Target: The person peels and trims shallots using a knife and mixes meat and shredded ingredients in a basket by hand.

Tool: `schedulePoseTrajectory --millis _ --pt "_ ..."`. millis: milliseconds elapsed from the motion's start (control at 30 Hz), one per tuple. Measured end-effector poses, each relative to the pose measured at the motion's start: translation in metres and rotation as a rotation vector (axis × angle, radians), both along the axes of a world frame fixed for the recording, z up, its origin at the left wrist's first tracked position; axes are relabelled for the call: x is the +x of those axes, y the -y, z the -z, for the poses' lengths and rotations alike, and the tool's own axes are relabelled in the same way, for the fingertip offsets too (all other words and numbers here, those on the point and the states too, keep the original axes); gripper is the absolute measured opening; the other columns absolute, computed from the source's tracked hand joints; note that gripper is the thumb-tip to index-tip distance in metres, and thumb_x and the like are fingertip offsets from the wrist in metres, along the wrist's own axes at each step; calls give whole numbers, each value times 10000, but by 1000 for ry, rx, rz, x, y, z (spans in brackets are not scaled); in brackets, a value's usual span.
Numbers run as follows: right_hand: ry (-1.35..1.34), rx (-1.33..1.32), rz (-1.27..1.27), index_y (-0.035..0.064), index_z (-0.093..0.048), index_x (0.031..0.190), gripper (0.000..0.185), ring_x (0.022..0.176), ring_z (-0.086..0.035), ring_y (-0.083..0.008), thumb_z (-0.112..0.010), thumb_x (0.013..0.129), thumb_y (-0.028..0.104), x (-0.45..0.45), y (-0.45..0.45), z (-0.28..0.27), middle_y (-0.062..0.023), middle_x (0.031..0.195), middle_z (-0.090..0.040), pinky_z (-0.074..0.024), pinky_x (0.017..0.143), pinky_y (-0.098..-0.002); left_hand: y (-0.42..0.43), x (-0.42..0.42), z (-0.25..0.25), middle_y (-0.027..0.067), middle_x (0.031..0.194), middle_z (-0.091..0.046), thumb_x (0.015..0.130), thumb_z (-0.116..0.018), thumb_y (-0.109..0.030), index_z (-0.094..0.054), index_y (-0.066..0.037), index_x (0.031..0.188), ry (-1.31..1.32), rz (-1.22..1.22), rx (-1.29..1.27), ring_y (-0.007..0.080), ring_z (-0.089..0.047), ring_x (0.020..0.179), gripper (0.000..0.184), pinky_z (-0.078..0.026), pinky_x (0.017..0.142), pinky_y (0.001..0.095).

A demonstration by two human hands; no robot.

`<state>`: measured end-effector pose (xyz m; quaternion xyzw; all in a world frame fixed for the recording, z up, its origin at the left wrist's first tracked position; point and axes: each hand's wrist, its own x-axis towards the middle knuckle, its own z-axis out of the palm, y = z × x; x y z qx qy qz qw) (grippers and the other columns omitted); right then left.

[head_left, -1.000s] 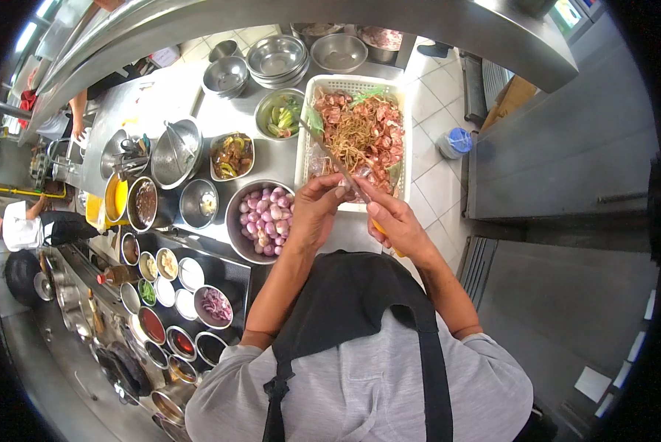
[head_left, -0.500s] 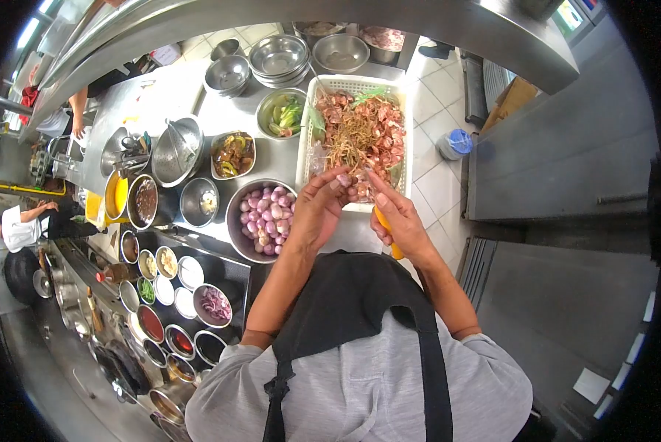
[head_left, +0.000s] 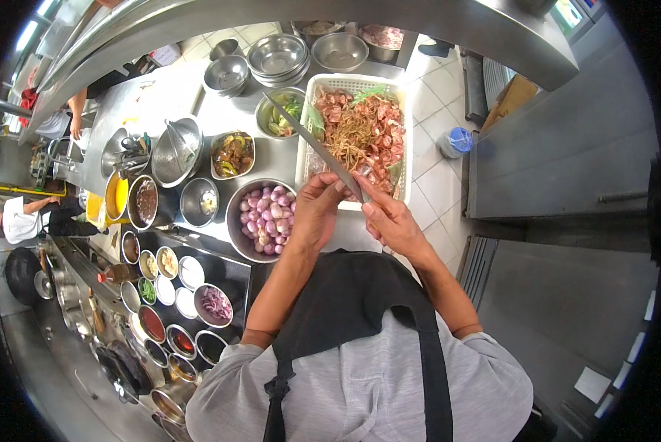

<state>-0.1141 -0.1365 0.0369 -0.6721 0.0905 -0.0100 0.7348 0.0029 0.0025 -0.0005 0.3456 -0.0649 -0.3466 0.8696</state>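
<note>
A long-bladed knife (head_left: 307,138) is in my right hand (head_left: 391,221), its blade slanting up and left past my left fingertips. The knife's handle is hidden in the right fist. My left hand (head_left: 317,210) is pinched close against the blade, on a shallot mostly covered by fingers and steel. Beneath both hands lies a white plastic basket (head_left: 408,158) holding reddish peelings (head_left: 389,140) and a heap of brown root ends (head_left: 351,136). Just left of my left forearm, a steel bowl (head_left: 234,247) is filled with purple-and-white shallots (head_left: 268,217).
Steel bowls (head_left: 277,55) are stacked beyond the basket. A bowl of green vegetables (head_left: 282,114) and a dish of cooked food (head_left: 233,155) stand to the left. Several small sauce and ingredient pots (head_left: 151,322) line the left counter. Another person (head_left: 25,217) stands far left.
The knife has turned in my right hand: its yellow handle showed before, and now the long blade points up and left. The shallot between my left fingers is now mostly hidden.
</note>
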Motion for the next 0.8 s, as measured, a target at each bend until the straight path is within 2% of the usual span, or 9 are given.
schedulePoseTrajectory --millis 100,167,300,400,567,800 --pt "-16 32 19 126 -318 1583 593 524 -422 -45 -491 1063 353 0 0 -3 26 646 -454 -367 457 -196 0 0 -3 70 1009 -730 952 -673 -72 -689 -45 1094 12 -3 46 175 -678 907 145 -536 885 372" --pt "-39 89 150 134 -329 1579 576 508 -414 -45 -465 1071 367 -2 -3 4 19 630 -459 -364 454 -194 0 2 -5 83 1032 -724 954 -666 -69 -680 -28 1123 -40 39 34 180 -675 916 175 -536 879 363" --pt "-53 87 178 134 -329 1579 580 503 -411 -44 -459 1071 382 -3 1 1 20 628 -456 -366 453 -195 -1 6 -3 95 1068 -716 957 -655 -60 -672 -15 1144 -101 67 -17 187 -674 930 194 -540 871 365" --pt "-51 123 148 138 -314 1585 584 502 -407 -43 -463 1070 370 -6 4 6 25 631 -451 -368 452 -197 1 6 -5 99 1081 -710 960 -641 -47 -663 -6 1165 -103 71 -54 196 -676 942 210 -543 865 368" --pt "0 51 -47 140 -281 1598 596 528 -412 -41 -473 1068 333 -4 5 -2 40 656 -427 -370 459 -197 0 6 -2 87 1061 -710 938 -675 -35 -659 -5 1129 -19 43 36 198 -683 960 194 -550 863 363" --pt "5 15 -78 133 -267 1603 608 567 -411 -46 -493 1064 300 -1 4 -2 51 692 -409 -368 471 -206 0 6 -7 90 1057 -709 918 -695 -7 -646 -5 1104 104 6 84 194 -687 946 192 -564 853 358"
